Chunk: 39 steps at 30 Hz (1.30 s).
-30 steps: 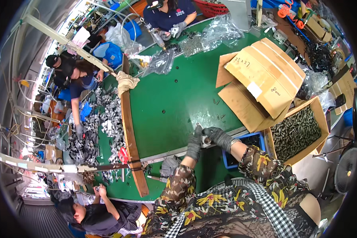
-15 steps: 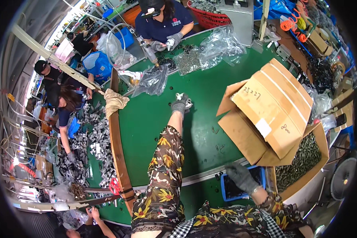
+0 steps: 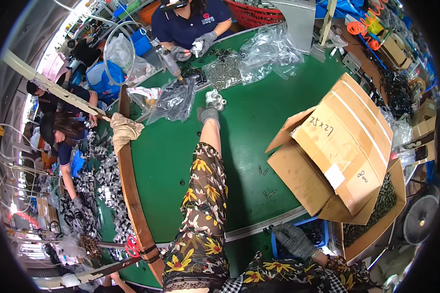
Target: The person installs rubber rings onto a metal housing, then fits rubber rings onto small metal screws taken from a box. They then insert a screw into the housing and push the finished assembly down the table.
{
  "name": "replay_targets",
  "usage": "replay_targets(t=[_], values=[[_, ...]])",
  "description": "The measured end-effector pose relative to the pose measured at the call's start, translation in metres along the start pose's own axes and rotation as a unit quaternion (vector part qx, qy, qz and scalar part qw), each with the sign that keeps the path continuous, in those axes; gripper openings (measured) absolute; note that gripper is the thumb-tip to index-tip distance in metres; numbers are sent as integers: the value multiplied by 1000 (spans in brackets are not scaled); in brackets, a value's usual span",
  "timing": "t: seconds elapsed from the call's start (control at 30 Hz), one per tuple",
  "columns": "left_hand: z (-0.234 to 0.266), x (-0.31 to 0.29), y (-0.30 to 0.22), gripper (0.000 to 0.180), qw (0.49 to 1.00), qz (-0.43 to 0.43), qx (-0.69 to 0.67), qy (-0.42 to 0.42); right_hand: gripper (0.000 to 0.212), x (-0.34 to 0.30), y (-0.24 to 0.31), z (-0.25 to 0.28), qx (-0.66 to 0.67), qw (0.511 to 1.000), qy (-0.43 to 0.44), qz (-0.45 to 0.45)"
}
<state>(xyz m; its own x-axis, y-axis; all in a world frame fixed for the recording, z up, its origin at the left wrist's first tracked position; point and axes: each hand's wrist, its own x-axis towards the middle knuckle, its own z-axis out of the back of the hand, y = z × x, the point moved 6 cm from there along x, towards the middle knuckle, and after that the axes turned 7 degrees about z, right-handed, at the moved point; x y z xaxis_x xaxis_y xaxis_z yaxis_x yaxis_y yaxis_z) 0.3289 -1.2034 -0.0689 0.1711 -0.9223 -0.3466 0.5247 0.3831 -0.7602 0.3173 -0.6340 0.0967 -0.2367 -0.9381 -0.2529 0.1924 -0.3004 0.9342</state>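
Note:
My left hand (image 3: 209,115), in a grey glove, reaches far out over the green work table (image 3: 249,122). A shiny silver metal part (image 3: 215,100) with rounded openings is at its fingertips, and the fingers look closed on it. Near the front edge my right hand (image 3: 294,240), gloved too, rests over a blue tray (image 3: 275,250) of small dark parts. Its fingers are loosely stretched, and I see nothing in them; their undersides are hidden.
An upturned cardboard box (image 3: 347,146) leans over another carton (image 3: 398,198) full of small dark pieces. Small metal pins (image 3: 264,171) lie on the table. Across it, a co-worker (image 3: 190,29) handles a silver part behind plastic bags (image 3: 271,53). A wooden rail (image 3: 132,195) borders the left.
My left hand has moved farther away and slightly left with the metal part. My right hand has shifted slightly down and left over the tray. The whole view has tilted a little.

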Motion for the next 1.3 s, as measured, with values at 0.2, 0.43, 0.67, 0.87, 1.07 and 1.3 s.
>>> replay_targets(t=[0.2, 0.43, 0.67, 0.87, 1.07, 1.3], values=[[89, -77, 6, 37, 941, -207, -265, -31, 25, -3, 6, -13, -5, 999, 27, 38], [186, -353, 90, 31, 943, -326, 61, -36, 25, -48, 18, -5, 41, 995, 0, 90], [335, -493, 280, 15, 974, -204, -70, -66, 25, -100, 28, -1, 4, 996, 26, 89], [372, -605, 322, 19, 985, -104, -11, -136, 21, -160, -2, -17, -68, 987, 91, 112], [337, -656, 409, 16, 984, 12, -133, -122, 25, -199, -37, -65, -172, 956, 192, 141], [291, -754, 621, 11, 866, 361, -337, -83, 21, -209, -70, -130, -275, 870, 303, 275]])
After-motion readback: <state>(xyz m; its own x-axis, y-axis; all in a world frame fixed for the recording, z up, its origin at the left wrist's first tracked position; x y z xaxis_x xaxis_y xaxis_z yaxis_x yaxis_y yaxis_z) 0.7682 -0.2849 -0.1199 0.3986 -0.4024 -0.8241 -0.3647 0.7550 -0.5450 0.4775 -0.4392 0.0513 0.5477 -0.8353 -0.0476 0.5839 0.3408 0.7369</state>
